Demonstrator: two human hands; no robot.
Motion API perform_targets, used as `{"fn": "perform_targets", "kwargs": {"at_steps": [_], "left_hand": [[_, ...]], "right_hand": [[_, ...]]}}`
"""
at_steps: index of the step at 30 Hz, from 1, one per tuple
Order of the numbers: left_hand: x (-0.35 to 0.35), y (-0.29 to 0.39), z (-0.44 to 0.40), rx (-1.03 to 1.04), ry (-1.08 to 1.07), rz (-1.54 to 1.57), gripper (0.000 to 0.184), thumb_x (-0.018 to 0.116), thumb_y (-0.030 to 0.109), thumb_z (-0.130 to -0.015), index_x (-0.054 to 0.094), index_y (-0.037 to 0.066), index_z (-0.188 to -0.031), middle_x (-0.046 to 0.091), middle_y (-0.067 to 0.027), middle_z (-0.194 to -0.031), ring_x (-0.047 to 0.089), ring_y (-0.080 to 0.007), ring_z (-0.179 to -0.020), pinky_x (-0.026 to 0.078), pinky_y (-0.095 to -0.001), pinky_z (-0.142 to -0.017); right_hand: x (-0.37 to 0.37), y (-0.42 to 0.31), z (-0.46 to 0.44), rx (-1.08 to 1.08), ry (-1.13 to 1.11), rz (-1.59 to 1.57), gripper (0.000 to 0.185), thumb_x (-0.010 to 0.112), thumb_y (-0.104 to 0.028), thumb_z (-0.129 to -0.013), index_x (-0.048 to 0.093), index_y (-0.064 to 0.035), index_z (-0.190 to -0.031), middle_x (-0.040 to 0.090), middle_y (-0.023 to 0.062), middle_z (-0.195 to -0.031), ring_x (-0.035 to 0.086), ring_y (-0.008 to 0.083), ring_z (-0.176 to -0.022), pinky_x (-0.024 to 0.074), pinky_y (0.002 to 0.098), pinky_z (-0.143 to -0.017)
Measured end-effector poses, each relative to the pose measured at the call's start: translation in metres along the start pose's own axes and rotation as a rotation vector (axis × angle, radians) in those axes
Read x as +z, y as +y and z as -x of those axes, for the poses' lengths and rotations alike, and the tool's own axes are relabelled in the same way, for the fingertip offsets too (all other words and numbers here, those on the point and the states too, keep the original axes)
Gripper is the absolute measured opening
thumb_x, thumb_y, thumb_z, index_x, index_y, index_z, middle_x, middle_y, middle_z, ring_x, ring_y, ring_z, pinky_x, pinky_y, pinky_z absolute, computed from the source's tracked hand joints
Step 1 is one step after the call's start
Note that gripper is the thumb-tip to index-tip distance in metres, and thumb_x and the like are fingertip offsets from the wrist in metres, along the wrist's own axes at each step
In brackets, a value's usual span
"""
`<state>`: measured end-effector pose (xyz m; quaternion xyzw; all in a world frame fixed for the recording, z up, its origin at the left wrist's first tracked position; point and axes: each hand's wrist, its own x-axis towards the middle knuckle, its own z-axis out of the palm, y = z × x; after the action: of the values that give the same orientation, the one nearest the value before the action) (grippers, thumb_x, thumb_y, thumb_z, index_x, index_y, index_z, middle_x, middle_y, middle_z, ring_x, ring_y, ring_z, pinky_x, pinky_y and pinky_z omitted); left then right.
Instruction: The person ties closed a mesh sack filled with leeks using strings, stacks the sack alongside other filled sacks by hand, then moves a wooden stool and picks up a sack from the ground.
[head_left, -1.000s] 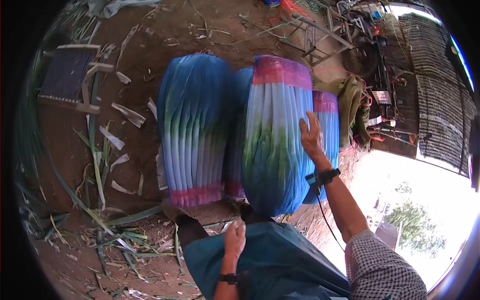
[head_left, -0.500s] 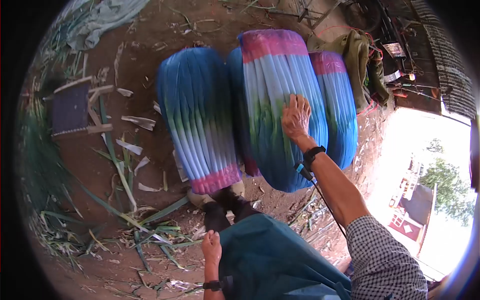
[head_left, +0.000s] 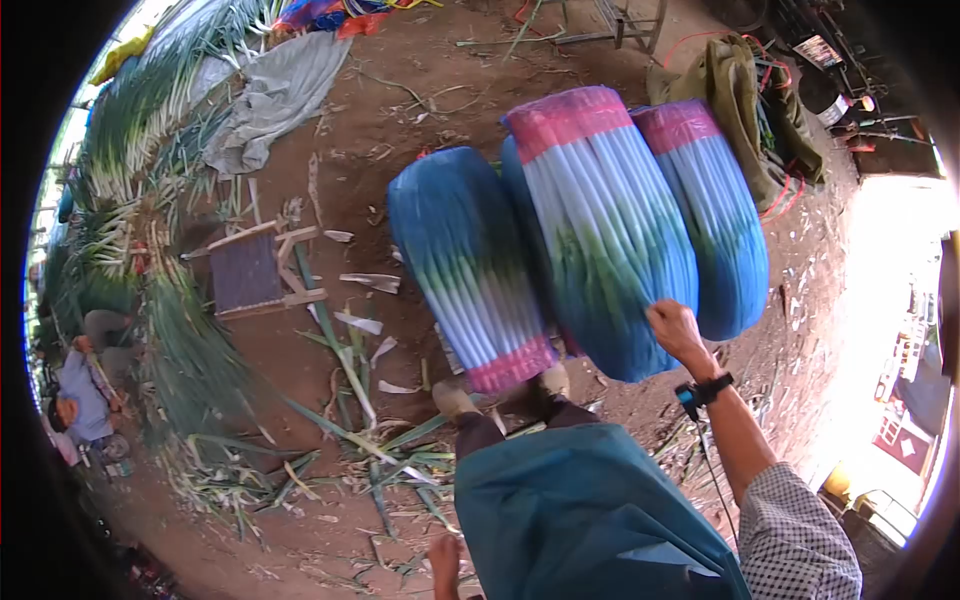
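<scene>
My right hand [head_left: 675, 328] is closed, its curled fingers over the lower blue end of the middle bundle [head_left: 610, 215]. Whether they pinch its wrapping is hidden. Long white stalks with green tops, like leeks or green onions, fill this bundle, wrapped in clear blue film with a pink band at the top. Similar wrapped bundles lie on both sides: the left bundle [head_left: 475, 270] has its pink end towards my feet, the right bundle [head_left: 710, 215] has it away. My left hand [head_left: 446, 552] hangs low beside my apron [head_left: 590, 500], fingers curled, apparently holding nothing.
A low wooden stool [head_left: 247, 272] stands to the left among loose leaves [head_left: 345, 365]. Piled green stalks [head_left: 150, 120] and a grey cloth [head_left: 275, 100] lie farther left, near another person [head_left: 85, 390]. An olive cloth [head_left: 720, 85] lies beyond the right bundle.
My right hand has moved from the middle bundle's white stalks down to its blue end, and its spread fingers have curled. The view has shifted left, so the bundles appear farther right.
</scene>
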<state>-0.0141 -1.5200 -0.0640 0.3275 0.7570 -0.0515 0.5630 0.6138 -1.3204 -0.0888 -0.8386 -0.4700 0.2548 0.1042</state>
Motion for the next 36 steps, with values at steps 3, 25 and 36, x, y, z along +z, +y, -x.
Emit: {"fn": "perform_targets", "kwargs": {"at_steps": [3, 25, 36], "left_hand": [[-0.013, -0.073, 0.012, -0.074, -0.175, -0.246, 0.022, 0.054, 0.015, -0.091, 0.063, -0.003, -0.084, 0.063, -0.0193, -0.073, 0.062, -0.0297, -0.066, 0.049, -0.0411, -0.067], [-0.379, 0.076, -0.125, -0.225, -0.205, 0.349, 0.063, 0.056, 0.042, -0.099, 0.043, -0.005, -0.139, 0.056, -0.024, -0.132, 0.058, -0.0343, -0.119, 0.048, -0.0426, -0.101], [-0.411, 0.324, -0.174, -0.175, -0.258, 0.006, 0.056, 0.054, 0.039, -0.1, 0.048, -0.004, -0.136, 0.058, -0.022, -0.128, 0.06, -0.0325, -0.113, 0.049, -0.0418, -0.098]], "right_hand": [[0.01, 0.018, 0.05, 0.054, -0.262, 0.003, 0.024, 0.056, -0.023, -0.087, 0.066, -0.0025, -0.079, 0.064, 0.024, -0.08, 0.063, 0.0419, -0.077, 0.0495, 0.0507, -0.07], [0.146, -0.226, 0.198, 0.813, -0.659, -0.448, 0.034, 0.051, -0.031, -0.09, 0.066, -0.0019, -0.079, 0.068, 0.0075, -0.07, 0.066, 0.017, -0.062, 0.0547, 0.0335, -0.06], [0.172, -0.254, 0.075, 0.839, -0.346, -0.733, 0.027, 0.055, -0.021, -0.093, 0.067, 0.0009, -0.085, 0.069, 0.0093, -0.075, 0.068, 0.016, -0.066, 0.0562, 0.0321, -0.057]]}}
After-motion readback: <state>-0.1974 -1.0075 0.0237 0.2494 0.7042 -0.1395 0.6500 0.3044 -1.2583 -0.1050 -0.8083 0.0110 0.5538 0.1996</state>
